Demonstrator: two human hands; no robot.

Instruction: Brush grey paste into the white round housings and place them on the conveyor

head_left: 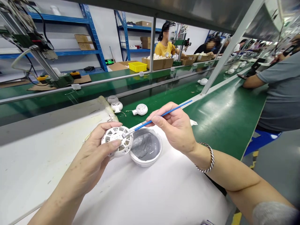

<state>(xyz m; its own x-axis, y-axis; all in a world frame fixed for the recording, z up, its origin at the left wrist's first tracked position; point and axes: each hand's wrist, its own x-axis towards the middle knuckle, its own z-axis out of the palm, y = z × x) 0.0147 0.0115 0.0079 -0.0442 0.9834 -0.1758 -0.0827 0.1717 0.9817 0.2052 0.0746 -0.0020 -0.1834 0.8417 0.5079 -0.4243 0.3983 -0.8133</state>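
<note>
My left hand (pixel 93 150) grips a round white plastic fan housing (pixel 117 134) with spoke-like openings, its thumb lying across the front. Between the thumb and fingers of my right hand (pixel 175 125) is a thin blue-handled paintbrush (pixel 161 115), slanting down to the left. The brush tip meets the housing near its centre. Just below and behind the brush stands a white tub (pixel 145 163) of thick grey paste, on the white work surface (pixel 145 193). A twisted metal bracelet circles my right wrist.
Several white fan parts (pixel 142 109) lie on the green conveyor belt (pixel 131 120) ahead. A slanted metal post (pixel 231 47) rises at right. A worker in a grey shirt (pixel 281 90) sits at right; another in yellow (pixel 164 48) is across the line. A machine (pixel 39 53) stands at left.
</note>
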